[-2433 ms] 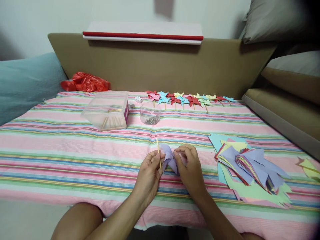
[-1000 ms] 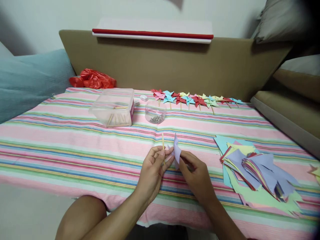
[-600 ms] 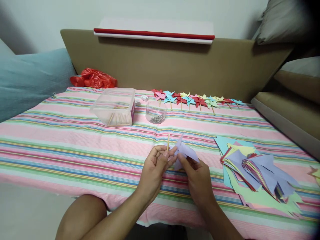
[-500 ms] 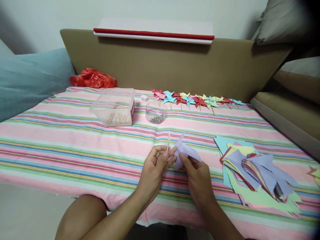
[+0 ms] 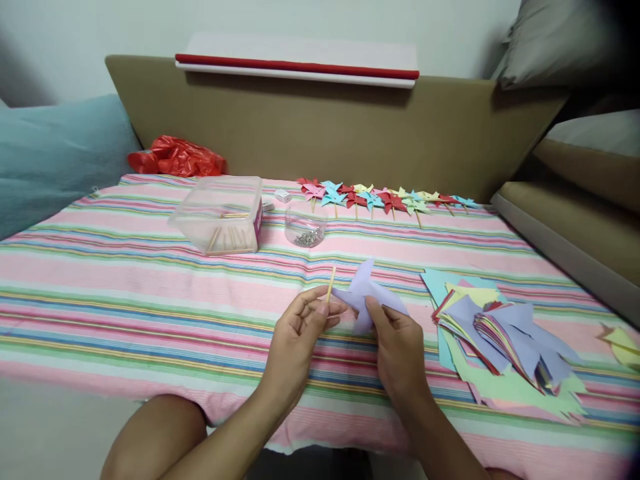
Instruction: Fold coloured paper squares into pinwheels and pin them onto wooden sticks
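Observation:
My left hand (image 5: 296, 337) pinches a thin wooden stick (image 5: 330, 284) that points up and slightly right. My right hand (image 5: 399, 348) grips the centre of a lilac paper pinwheel (image 5: 366, 295), whose blades spread out flat above my fingers. The stick's hidden lower end meets the pinwheel between my two hands. Both hands hover just over the striped cloth (image 5: 125, 293) near its front edge.
A stack of cut coloured paper (image 5: 500, 330) lies to the right. A clear tub with sticks (image 5: 220, 215) and a small clear cup of pins (image 5: 303, 227) stand further back. A row of finished pinwheels (image 5: 380, 198) lines the far edge. A red plastic bag (image 5: 173, 160) sits back left.
The lilac pinwheel has turned from edge-on to flat, blades spreading out. The stick has tilted a little to the right. Both hands stay in the same spot.

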`<move>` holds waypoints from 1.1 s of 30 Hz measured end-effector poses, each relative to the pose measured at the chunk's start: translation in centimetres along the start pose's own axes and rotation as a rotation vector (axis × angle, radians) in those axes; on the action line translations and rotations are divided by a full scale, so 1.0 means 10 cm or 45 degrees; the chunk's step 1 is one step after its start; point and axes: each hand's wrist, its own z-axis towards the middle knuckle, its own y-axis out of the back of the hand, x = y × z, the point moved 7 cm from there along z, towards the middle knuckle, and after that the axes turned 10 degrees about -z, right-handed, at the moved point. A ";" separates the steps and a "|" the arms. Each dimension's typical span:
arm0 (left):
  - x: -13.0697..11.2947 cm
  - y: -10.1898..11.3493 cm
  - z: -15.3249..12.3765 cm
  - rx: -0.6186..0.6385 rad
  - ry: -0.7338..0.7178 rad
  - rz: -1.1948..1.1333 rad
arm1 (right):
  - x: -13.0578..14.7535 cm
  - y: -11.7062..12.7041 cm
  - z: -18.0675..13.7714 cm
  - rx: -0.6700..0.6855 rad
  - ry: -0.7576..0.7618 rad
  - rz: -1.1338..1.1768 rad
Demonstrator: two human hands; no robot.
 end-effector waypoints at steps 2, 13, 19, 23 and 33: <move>-0.06 0.01 -0.01 -0.009 -0.038 0.120 | 0.09 0.06 0.00 -0.077 0.070 -0.124; -0.26 -0.08 -0.11 0.037 -0.429 0.636 | 0.14 -0.02 -0.04 -0.011 0.080 -0.017; -0.24 -0.08 -0.11 0.038 -0.429 0.688 | 0.20 0.02 -0.06 -0.023 0.104 0.026; -0.32 -0.13 -0.14 0.037 -0.571 0.855 | 0.20 -0.02 -0.09 0.022 0.077 -0.002; -0.47 -0.20 -0.26 0.148 -0.928 1.078 | 0.29 -0.02 -0.16 0.010 0.141 -0.070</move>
